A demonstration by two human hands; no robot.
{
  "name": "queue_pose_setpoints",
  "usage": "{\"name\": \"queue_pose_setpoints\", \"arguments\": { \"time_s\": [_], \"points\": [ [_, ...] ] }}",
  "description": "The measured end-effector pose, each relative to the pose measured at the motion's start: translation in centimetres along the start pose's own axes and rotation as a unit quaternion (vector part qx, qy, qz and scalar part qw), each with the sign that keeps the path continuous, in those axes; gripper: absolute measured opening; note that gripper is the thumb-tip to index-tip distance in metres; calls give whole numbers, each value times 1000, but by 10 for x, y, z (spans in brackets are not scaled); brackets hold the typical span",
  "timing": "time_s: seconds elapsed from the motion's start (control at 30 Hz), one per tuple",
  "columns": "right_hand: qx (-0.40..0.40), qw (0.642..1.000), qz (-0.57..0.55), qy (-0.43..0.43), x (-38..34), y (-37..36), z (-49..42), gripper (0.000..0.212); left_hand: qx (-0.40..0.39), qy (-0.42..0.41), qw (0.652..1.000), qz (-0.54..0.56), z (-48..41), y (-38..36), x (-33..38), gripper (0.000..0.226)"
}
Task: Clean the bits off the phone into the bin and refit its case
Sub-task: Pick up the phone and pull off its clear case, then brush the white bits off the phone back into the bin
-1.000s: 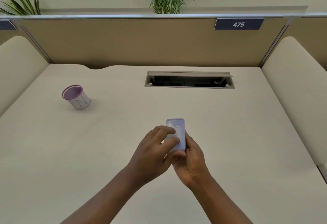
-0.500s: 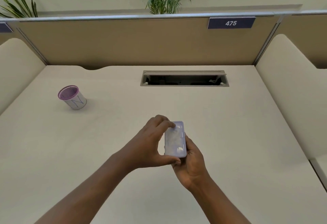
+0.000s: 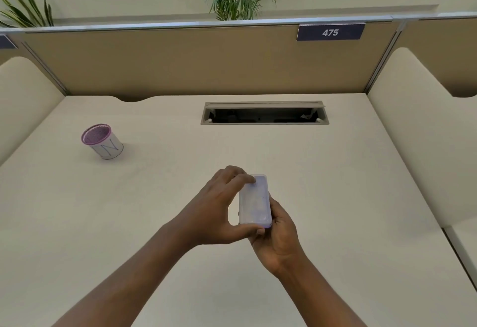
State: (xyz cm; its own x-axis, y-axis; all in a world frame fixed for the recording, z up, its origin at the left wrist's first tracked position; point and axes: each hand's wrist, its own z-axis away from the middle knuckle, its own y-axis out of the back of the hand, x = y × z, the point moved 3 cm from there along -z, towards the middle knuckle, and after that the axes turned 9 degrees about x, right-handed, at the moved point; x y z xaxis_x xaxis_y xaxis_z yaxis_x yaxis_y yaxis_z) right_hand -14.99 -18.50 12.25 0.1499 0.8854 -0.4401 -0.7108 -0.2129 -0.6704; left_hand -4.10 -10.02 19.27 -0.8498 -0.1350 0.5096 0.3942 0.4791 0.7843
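Note:
A pale lilac phone in a clear case [image 3: 255, 201] is held above the middle of the desk, its back facing up. My right hand [image 3: 277, 236] cradles it from beneath and from the right. My left hand [image 3: 219, 207] pinches it lengthwise, fingertips on the far top corner and thumb on the near bottom edge. Whether the case is fully seated on the phone is too blurred to tell. A small white bin with a purple rim [image 3: 102, 141] stands on the desk at the far left, well away from both hands.
The cream desk [image 3: 335, 197] is bounded by tan partitions at the back and padded side panels. An open cable slot [image 3: 264, 112] is sunk into the desk behind the phone. Plants stand beyond the partition.
My left hand has shifted from covering the phone's face to gripping its two ends, uncovering the back. The phone has tipped flatter. The bin has not moved.

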Motion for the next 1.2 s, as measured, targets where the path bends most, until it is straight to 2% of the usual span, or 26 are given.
{"name": "queue_pose_setpoints", "arguments": {
  "time_s": [0.1,0.17,0.2,0.27,0.37,0.4,0.47,0.53,0.7,0.8,0.9,1.0,1.13,1.2],
  "points": [
    [-12,1000,-8,8,-4,2,0,34,18,48,996,78,-1,-2,0,70],
    [-9,1000,-6,11,-4,3,0,35,26,121,973,197,-3,-2,-3,57],
    [-5,1000,-7,9,-5,3,0,36,25,165,947,276,-5,-3,-5,53],
    [4,1000,-13,4,-5,5,-1,43,31,244,870,428,-9,-6,-8,53],
    [11,1000,-12,5,-8,8,0,51,61,344,718,601,-9,-12,-18,81],
    [12,1000,-11,4,-9,9,0,52,64,360,682,633,-8,-15,-21,89],
    [13,1000,-7,3,-9,12,-1,50,66,376,646,661,-6,-20,-27,94],
    [15,1000,-5,2,-10,14,-1,47,81,399,632,660,-4,-26,-32,84],
    [15,1000,-16,2,-13,18,0,44,130,464,641,597,-2,-48,-48,40],
    [27,999,-24,-5,-15,23,0,43,130,488,682,529,1,-57,-61,26],
    [41,999,-26,-6,-19,30,-1,45,102,504,740,434,4,-69,-77,22],
    [50,998,-28,0,-25,39,-1,45,64,510,779,359,4,-83,-91,20],
    [61,997,-39,4,-31,52,-2,38,1,497,818,290,-3,-109,-101,16],
    [66,997,-39,11,-36,57,-2,37,-26,487,832,264,-9,-124,-102,21]
  ]
}}
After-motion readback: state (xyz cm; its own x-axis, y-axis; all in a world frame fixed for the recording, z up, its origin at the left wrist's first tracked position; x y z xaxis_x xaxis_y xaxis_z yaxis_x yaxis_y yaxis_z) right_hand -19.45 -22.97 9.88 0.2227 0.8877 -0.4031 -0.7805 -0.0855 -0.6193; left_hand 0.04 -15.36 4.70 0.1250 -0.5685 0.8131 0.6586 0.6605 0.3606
